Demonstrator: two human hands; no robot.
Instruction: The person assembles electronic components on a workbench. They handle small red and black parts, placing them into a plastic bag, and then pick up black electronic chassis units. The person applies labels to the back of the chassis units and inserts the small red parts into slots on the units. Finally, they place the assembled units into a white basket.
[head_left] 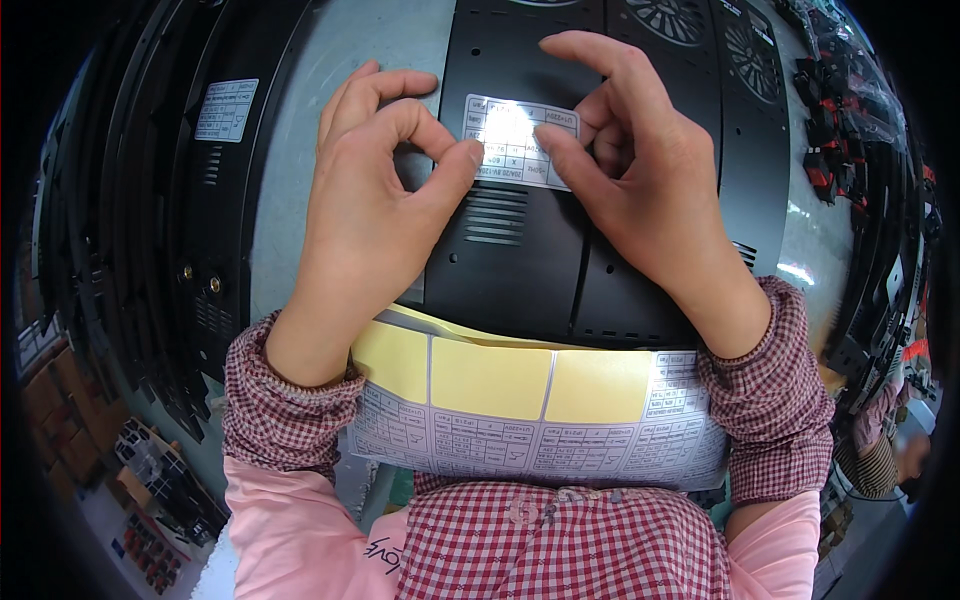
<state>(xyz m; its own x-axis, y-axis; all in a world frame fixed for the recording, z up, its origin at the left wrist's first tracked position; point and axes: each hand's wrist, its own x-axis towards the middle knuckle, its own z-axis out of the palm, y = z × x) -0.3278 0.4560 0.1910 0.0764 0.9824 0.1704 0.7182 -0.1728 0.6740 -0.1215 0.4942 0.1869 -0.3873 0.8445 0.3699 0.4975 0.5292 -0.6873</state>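
Note:
A silver-grey printed label (508, 168) with a bright glare lies over a black metal panel (500, 270), above a row of vent slots. My left hand (385, 190) pinches the label's left edge between thumb and index finger, its other fingers loosely bent. At the right end, the thumb of my right hand (655, 165) rests over the label. Its index finger is raised away, while the other fingers curl beside the label's right edge. Whether the label touches the panel all over, I cannot tell. Across my lap lies a label sheet (560, 450) with bare yellow backing (490, 380) along its top.
To the left, several black metal panels (215, 180) stand in a row, one bearing a similar label (226, 110). Round fan grilles (665, 20) show at the far end. Black and red parts (825, 160) lie at right. Cardboard boxes (70, 410) are at lower left; a co-worker's striped sleeve (868, 470) shows at lower right.

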